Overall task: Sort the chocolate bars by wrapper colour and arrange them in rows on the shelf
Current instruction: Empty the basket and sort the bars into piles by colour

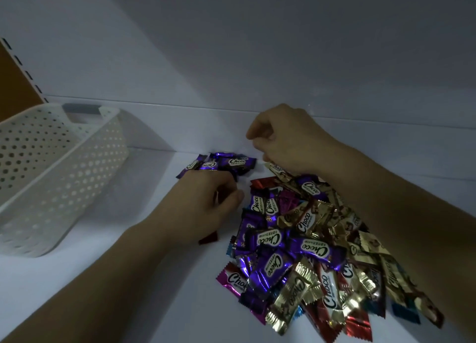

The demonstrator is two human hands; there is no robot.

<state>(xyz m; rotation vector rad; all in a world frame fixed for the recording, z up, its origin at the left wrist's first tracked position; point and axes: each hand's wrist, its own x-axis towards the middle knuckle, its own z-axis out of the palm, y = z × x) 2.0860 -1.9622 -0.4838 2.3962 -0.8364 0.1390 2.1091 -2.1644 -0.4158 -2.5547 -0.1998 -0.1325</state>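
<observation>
Several purple bars lie grouped at the back of the shelf, probably starting a colour row; the mixed pile sits just right; left hand curls round a dark red bar, likely for another row; right hand is curled over the pile top; in this dim view its grip cannot be told.
</observation>
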